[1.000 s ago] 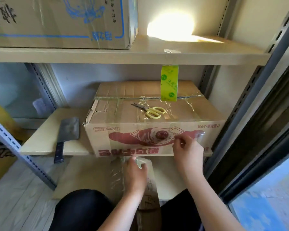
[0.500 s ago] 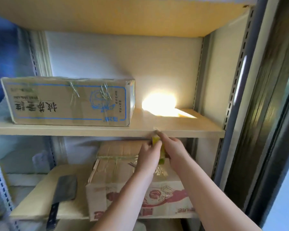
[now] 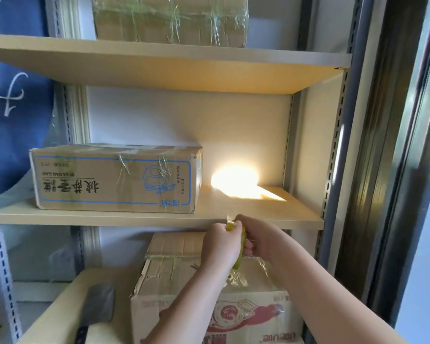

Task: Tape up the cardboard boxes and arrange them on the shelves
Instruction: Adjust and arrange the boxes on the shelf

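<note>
Yellow-green tape roll (image 3: 241, 244) hung just under the front edge of the middle shelf (image 3: 134, 217), gripped from both sides — the left hand (image 3: 222, 247) curled round its near face, the right hand (image 3: 261, 240) pinching it from behind. Below them sat a red-printed cardboard box (image 3: 174, 291) on the lower shelf (image 3: 57, 316), a cleaver (image 3: 98, 310) beside it. A blue-printed box (image 3: 114, 180) rested on the middle shelf, and another taped box (image 3: 170, 19) stood on the top shelf (image 3: 209, 55).
</note>
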Available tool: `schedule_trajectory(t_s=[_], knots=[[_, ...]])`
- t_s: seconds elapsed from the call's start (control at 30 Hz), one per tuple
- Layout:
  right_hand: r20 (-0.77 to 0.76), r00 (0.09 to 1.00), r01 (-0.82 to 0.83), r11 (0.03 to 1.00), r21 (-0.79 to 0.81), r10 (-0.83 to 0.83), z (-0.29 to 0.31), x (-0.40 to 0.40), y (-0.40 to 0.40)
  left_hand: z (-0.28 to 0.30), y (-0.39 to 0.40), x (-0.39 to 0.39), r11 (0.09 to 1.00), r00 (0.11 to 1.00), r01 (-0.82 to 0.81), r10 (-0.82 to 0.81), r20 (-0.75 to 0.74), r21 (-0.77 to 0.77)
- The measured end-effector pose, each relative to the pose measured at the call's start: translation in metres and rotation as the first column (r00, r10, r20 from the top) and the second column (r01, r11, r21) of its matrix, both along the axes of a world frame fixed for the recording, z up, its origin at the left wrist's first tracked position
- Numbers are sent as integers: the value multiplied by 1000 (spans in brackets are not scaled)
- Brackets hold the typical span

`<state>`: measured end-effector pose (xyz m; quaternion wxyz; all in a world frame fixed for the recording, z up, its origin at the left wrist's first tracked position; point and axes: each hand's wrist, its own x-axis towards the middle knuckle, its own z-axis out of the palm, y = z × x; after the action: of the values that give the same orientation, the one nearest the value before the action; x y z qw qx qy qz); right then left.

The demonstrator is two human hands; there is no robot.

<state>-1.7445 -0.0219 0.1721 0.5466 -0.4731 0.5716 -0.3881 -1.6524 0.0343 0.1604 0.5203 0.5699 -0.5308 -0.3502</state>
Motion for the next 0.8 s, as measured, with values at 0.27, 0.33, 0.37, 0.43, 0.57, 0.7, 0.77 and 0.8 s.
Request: schedule_trajectory(t_s=[0.27,0.33,0.37,0.43,0.57,0.7,0.77,0.8], knots=[[-197,974,-125,991,-54,112,24,-11,-1,31,15,-9,997,996,39,-43,-77,-63],[-233,965,-148,985,-89,123,43,-13,10,41,24,-12,990,998,53,-56,-24,-129],[-241,963,-153,980,-128,119,49,-15,14,44,27,-12,987,999,51,-53,-10,-155],[-172,981,-125,974,-191,92,52,-18,20,44,35,-7,981,999,53,-50,16,-187],[-46,998,26,941,-337,-45,42,-19,30,17,52,-5,977,989,121,-104,107,-176],[57,998,18,944,-328,1,20,-29,45,-20,66,-5,965,979,187,-168,116,-183],[-26,999,21,931,-366,-32,0,-32,49,-41,70,-4,958,971,237,-231,60,-159],[-75,994,38,916,-399,-74,-11,-33,51,-52,72,-3,957,968,251,-248,39,-143]])
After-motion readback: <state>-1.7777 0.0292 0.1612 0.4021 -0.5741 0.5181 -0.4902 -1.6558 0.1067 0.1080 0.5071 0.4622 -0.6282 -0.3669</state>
